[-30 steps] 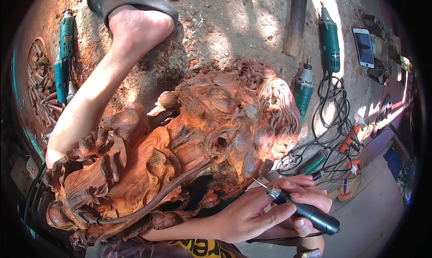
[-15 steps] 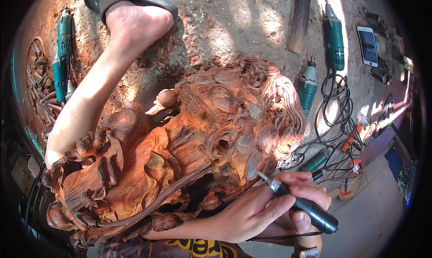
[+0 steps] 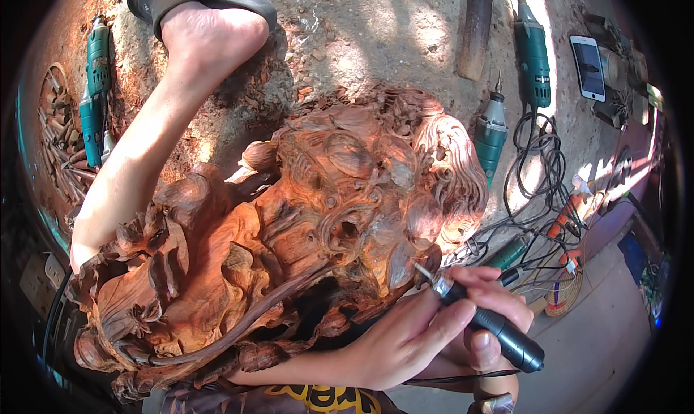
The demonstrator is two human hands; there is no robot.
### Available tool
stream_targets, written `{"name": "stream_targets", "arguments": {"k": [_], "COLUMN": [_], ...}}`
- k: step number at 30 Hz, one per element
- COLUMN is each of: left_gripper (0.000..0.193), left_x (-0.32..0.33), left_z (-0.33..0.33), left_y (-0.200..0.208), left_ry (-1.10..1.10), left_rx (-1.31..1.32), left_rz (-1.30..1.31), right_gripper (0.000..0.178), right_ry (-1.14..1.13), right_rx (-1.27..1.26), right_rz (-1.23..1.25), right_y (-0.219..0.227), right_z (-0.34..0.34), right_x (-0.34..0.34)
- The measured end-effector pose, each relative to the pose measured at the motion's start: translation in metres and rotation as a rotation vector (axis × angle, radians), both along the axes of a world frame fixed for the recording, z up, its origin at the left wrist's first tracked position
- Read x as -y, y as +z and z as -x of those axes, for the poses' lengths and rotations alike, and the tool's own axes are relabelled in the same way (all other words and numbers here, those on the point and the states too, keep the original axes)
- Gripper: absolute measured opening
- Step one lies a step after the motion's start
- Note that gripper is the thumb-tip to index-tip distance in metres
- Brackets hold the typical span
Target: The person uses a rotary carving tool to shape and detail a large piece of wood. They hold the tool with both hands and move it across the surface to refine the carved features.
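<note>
A large reddish-brown wood carving [image 3: 347, 197] with curling, leaf-like relief fills the middle. A black rotary carving tool [image 3: 510, 339] with a thin metal bit is held at its lower right edge. My left hand [image 3: 401, 342] reaches across from the lower left, closed, its thumb pressed to the tool near the metal collar. From the lower edge comes my right hand [image 3: 483, 350], curled round the tool's body and partly hidden behind it. The bit's tip lies at the carving's edge; whether it touches, I cannot tell.
My bare leg [image 3: 159, 118] stretches along the left. Green power tools [image 3: 533, 60] lie at the right and more green tools [image 3: 97, 60] at the far left. A phone [image 3: 588, 69], tangled black cords [image 3: 538, 157] and a basket of bits [image 3: 61, 125] are on the ground.
The tool's bit has moved slightly up and to the right against the carving's edge. The view has shifted a little; both hands keep their grip.
</note>
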State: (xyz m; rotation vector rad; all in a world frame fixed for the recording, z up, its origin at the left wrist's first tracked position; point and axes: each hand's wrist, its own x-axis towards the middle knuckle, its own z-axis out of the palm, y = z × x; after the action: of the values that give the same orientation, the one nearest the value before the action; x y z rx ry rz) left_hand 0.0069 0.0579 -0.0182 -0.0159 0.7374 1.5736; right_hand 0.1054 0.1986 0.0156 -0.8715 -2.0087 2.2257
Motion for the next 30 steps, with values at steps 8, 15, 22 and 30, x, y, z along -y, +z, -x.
{"name": "stream_targets", "arguments": {"k": [8, 15, 22, 30], "left_gripper": [0.041, 0.046, 0.044, 0.05], "left_x": [0.003, -0.004, 0.004, -0.004], "left_z": [0.0, 0.0, -0.009, -0.006], "left_y": [0.005, -0.001, 0.003, -0.001], "left_ry": [0.073, 0.002, 0.099, 0.069], "left_rx": [-0.175, 0.073, -0.076, 0.098], "left_rz": [-0.058, 0.009, -0.044, -0.008], "right_gripper": [0.044, 0.052, 0.045, 0.05], "right_ry": [0.094, -0.03, 0.12, -0.015], "right_rx": [-0.05, 0.078, -0.081, 0.011], "right_rz": [0.041, -0.04, 0.095, -0.037], "right_y": [0.0, 0.002, 0.0, -0.002], "right_z": [0.003, 0.004, 0.002, 0.004], "right_x": [-0.006, 0.001, -0.008, -0.001]}}
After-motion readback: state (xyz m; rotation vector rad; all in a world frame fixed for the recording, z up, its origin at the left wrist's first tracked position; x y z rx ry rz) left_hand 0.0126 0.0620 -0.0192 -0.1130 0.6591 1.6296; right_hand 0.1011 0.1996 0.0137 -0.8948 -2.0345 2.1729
